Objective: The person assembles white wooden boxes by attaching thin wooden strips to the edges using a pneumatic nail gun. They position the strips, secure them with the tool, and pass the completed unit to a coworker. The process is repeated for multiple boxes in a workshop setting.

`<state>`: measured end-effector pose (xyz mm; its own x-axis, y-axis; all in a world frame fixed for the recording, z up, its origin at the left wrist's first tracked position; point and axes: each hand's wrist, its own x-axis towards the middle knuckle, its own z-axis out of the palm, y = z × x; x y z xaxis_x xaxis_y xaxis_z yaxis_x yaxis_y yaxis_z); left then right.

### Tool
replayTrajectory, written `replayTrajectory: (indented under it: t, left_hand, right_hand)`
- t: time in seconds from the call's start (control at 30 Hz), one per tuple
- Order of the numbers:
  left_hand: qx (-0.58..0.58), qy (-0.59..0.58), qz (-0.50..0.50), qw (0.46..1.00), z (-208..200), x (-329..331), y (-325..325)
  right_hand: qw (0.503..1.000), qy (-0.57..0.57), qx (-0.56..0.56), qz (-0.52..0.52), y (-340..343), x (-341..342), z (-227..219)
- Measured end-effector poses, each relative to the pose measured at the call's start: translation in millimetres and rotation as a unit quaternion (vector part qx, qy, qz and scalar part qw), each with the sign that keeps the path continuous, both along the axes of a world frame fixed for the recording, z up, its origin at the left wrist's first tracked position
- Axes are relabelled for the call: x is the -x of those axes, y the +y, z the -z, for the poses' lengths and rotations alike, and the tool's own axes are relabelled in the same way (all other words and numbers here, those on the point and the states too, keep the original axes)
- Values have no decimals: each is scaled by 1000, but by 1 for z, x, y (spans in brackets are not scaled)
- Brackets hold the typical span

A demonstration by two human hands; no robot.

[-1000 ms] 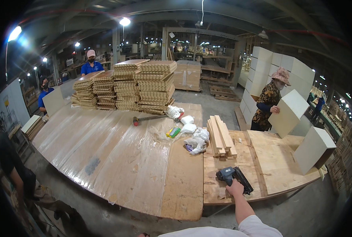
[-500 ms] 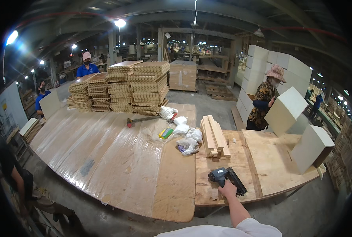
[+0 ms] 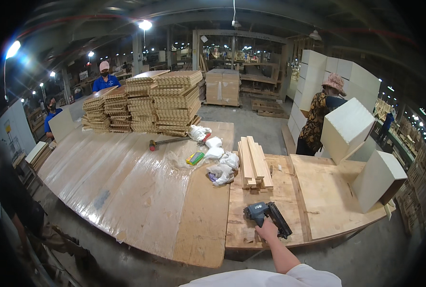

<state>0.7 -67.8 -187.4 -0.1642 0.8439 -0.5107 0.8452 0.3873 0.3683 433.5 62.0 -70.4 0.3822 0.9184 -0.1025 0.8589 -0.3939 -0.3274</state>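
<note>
My right hand [image 3: 267, 229] reaches in from the lower edge, its fingers wrapped round the grip of a dark grey and black nail gun [image 3: 258, 210]. The nail gun rests on its side on, or just over, the near part of the plywood worktop [image 3: 241, 228]. Just beyond it lies a small stack of pale wood strips [image 3: 254, 165], lengthwise away from me. A white sleeve covers my upper arm. My left hand is out of the picture.
Left of the worktop, a film-covered table [image 3: 127, 182] carries stacked slotted wood panels [image 3: 177, 98], a hammer [image 3: 167, 141] and white plastic bags [image 3: 221, 173]. At right stand white boxes [image 3: 378, 179], a co-worker [image 3: 318, 115] behind them. Other people are at the left.
My view has shifted slightly, so the worktop sits a little further left. The co-worker at right has turned and leaned behind the white box. My right hand keeps its hold on the nail gun.
</note>
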Motion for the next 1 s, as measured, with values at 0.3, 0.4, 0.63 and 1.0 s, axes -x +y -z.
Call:
replayTrajectory:
  t: [0.3, 0.4, 0.63, 1.0]
  left_hand:
    - [0, 3, 3, 1000, 0, -3, -7]
    - [2, 2, 4, 1000, 1, 0, -9]
    - [10, 8, 4, 1000, 6, 6, -15]
    - [27, 15, 10, 999, 10, 13, -35]
  right_hand:
    - [1000, -16, 2, -1, 1, -5, 2]
    - [1000, -19, 5, 2, 1, -6, 3]
    - [1000, -13, -18, 11, 0, -2, 3]
    - [999, -30, -31, 20, -1, -7, 10]
